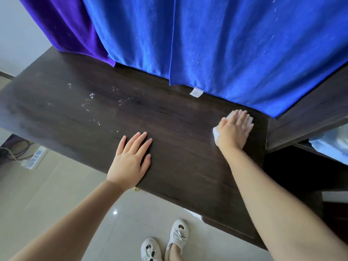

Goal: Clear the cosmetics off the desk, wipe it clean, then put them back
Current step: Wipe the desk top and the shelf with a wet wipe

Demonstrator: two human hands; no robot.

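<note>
Surface: dark wooden desk (169, 117) fills the middle of my view, running from far left to near right, with pale tiled floor (56, 194) below its near edge.
Backdrop: blue cloth (226, 44) hangs down behind the desk, its hem and a small white tag (196, 91) touching the far edge; purple cloth (71, 29) hangs beside it on the left.
Right hand: I see my right hand (234, 130) spread flat, fingers straight and close together, pressing down on a white wipe (216, 133) at the far right end of the desk, just beside the blue hem.
Wipe: lies under the palm and fingers, white edges showing past the fingertips and by the wrist; its long axis runs along the hand, toward the far right corner.
Left hand: my left hand (131, 159) lies palm down, fingers straight and slightly fanned, resting on the bare wood near the front edge, holding nothing, well apart from the wipe.
Wet patch: shiny droplets (90, 98) sit on the left half of the desk, beyond the left hand.
Floor: power strip (34, 157) with cables at left; white shoes (163, 242) beneath the desk edge.
Cosmetics: I cannot make out any.
</note>
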